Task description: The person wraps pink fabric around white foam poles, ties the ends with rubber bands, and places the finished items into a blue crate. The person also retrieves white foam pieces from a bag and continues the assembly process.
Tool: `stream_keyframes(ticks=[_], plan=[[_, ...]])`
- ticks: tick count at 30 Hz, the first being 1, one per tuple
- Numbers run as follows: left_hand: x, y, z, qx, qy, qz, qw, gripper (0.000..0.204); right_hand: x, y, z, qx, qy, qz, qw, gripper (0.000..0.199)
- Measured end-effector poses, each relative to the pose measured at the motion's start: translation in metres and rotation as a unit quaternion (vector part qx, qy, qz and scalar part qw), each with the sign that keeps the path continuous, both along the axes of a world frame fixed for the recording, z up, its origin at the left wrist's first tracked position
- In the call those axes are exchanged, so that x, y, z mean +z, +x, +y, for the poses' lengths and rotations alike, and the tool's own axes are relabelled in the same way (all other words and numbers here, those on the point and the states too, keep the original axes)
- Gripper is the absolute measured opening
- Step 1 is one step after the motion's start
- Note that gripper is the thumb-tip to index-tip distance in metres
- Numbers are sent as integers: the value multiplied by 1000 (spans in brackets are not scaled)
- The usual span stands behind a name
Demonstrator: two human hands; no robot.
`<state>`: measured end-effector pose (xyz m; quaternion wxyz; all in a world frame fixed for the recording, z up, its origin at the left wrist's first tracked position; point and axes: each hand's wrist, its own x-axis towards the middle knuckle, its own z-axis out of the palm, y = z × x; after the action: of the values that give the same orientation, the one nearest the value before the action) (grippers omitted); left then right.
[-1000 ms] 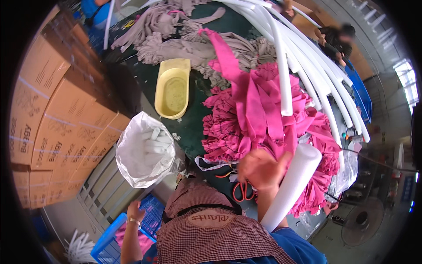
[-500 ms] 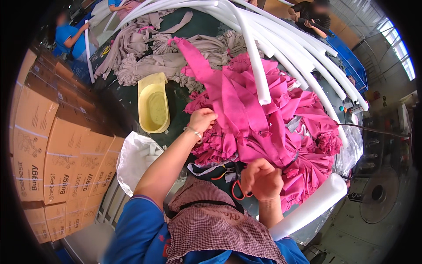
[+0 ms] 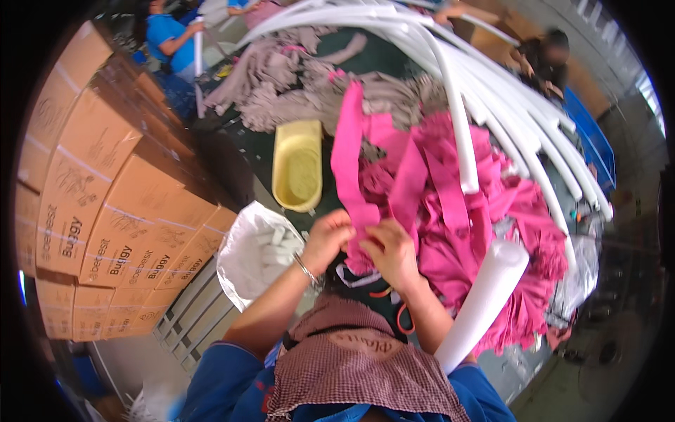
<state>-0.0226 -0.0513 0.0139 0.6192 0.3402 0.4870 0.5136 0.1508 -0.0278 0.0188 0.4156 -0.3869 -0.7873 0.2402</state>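
Observation:
My left hand (image 3: 327, 238) and my right hand (image 3: 391, 252) meet close in front of me, both gripping the near end of a long pink fabric strip (image 3: 349, 158) that stands up from them. The strip rises out of a big heap of pink fabric strips (image 3: 464, 232) on the dark green table. A thick white foam tube (image 3: 481, 302) leans by my right forearm, tucked against it. Orange-handled scissors (image 3: 401, 320) lie just under my right wrist. A metal bracelet sits on my left wrist.
A yellow plastic tub (image 3: 299, 172) stands beyond my left hand. A white bag (image 3: 256, 260) of small white pieces hangs at the table's left edge. Long white foam tubes (image 3: 506, 105) arch overhead. Grey fabric (image 3: 281, 91) lies farther back. Stacked cardboard boxes (image 3: 105, 211) stand left. Other people work behind.
My left hand came up from low at my side, reached into the pink heap, then joined my right hand. A pink strip is now pulled upright between them.

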Motion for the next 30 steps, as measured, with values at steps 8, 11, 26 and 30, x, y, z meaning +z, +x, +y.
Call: stream_keyframes(ticks=[8, 11, 26, 30], plan=[[-11, -16, -43, 2, -16, -64, 998, 19, -10, -10, -20, 39, -132, 58, 989, 4], [-4, -12, -49, 11, -60, -199, 978, 22, -11, -5, -21, 44, -121, 63, 990, 4], [-21, 11, -50, 86, 206, 461, 859, 7, -34, -5, -32, 55, -112, 86, 988, 8], [-30, -6, -50, 140, 157, 295, 932, 7, -29, -4, -27, 52, -404, 287, 867, 5]])
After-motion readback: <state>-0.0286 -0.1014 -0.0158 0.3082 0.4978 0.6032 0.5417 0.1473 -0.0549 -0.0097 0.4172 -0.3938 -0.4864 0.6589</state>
